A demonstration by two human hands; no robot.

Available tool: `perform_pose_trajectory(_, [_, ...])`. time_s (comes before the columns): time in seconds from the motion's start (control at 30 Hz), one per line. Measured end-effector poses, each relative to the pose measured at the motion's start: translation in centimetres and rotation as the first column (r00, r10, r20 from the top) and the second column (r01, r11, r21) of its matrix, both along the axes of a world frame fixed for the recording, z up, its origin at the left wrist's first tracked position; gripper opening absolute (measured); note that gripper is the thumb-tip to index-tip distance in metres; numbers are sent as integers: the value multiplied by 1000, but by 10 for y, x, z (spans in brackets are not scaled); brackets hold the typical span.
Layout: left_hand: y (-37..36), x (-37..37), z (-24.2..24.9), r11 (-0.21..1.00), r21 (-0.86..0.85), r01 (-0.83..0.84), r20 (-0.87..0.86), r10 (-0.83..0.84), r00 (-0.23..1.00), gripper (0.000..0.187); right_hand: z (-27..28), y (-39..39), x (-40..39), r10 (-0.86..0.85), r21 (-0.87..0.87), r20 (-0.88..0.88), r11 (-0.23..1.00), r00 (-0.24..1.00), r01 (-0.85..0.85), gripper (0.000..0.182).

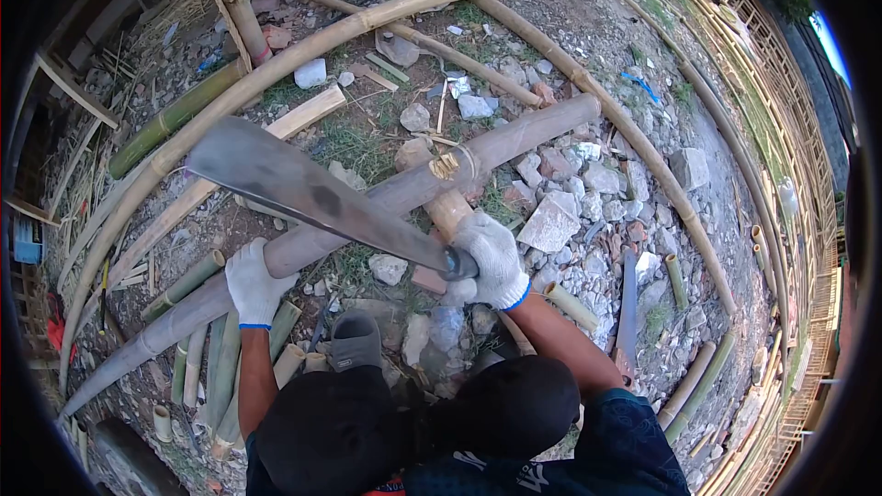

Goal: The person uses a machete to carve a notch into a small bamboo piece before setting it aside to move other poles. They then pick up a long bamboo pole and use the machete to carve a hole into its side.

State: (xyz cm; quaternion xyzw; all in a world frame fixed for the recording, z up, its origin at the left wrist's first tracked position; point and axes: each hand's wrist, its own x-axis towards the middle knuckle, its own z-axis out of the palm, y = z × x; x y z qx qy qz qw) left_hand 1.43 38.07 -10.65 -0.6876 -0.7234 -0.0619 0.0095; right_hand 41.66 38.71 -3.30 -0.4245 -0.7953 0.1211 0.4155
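My right hand [493, 259], in a white knit glove, is closed round the dark handle of a machete [322, 197]. Its broad blade points up and left, crossing in front of a thick greyish bamboo pole [525, 140]. A pale fresh cut [444, 166] shows on the pole near a node, just above my right hand. My left hand [253, 283], also gloved, is wrapped round the same pole lower down to the left. Under the pole near the cut lies a short piece of wood [448, 211], partly hidden by my right glove.
A handsaw [627, 308] lies on the rubble [593, 207] to the right. Long curved bamboo poles [367, 20] cross the ground ahead. Several short bamboo pieces [220, 372] lie by my left arm. My shoe [356, 340] stands just below the pole.
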Motion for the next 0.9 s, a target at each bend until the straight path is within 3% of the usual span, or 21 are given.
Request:
perform_pose_trajectory(0.03, [-3,-1,2,1000,-21,4,5,-4,1000,76,-45,0,15,-80,-12,10,997,997,80,35])
perform_pose_trajectory(0.07, [-4,-1,4,1000,-26,2,14,-2,1000,76,-77,1,21,-376,-447,274,765,885,463,40])
perform_pose_trajectory(0.17, [8,4,4,999,9,-34,28,34,999,74,-38,5,12,-260,-483,399,756,879,443,42])
perform_pose_trajectory(0.2, [3,4,1,1000,-15,-26,19,26,999,73,-11,0,-3,-224,-434,326,828,918,356,42])
perform_pose_trajectory(0.23, [7,5,1,1000,-2,-15,17,15,1000,73,8,-4,-16,-193,-278,234,926,953,256,41])
perform_pose_trajectory(0.3, [1,3,2,1000,1,-3,7,3,1000,73,23,-3,-23,-2,-75,98,997,995,10,41])
perform_pose_trajectory(0.37, [2,2,2,1000,1,-15,11,15,1000,73,-29,11,8,121,80,-12,990,993,-120,39])
perform_pose_trajectory(0.4, [-1,2,3,1000,-3,-17,16,17,1000,73,-65,-2,26,-184,-406,230,874,956,266,45])
perform_pose_trajectory(0.43, [0,4,3,1000,-23,-19,21,19,1000,74,-67,5,30,-304,-573,331,688,893,446,46])
perform_pose_trajectory(0.53, [2,1,-1,999,-26,-25,45,27,999,77,-73,8,29,-320,-498,333,739,887,454,49])
perform_pose_trajectory(0.63, [0,0,5,999,-52,-14,43,16,999,78,-55,10,32,-359,-702,90,639,929,314,50])
perform_pose_trajectory(0.67, [3,0,5,999,-28,-14,43,16,999,78,-35,13,33,-443,-913,-135,403,886,63,44])
perform_pose_trajectory(0.73, [-2,0,2,1000,-14,-10,40,10,999,78,-18,15,44,-522,-845,-405,528,751,-88,39])
perform_pose_trajectory(0.8, [-1,-2,0,1000,-10,-10,48,11,999,78,5,27,56,-530,-676,-684,719,502,-163,38])
perform_pose_trajectory(0.9, [-1,-1,-2,1000,-21,-4,54,5,999,77,69,51,63,-249,-249,-967,968,46,11,47])
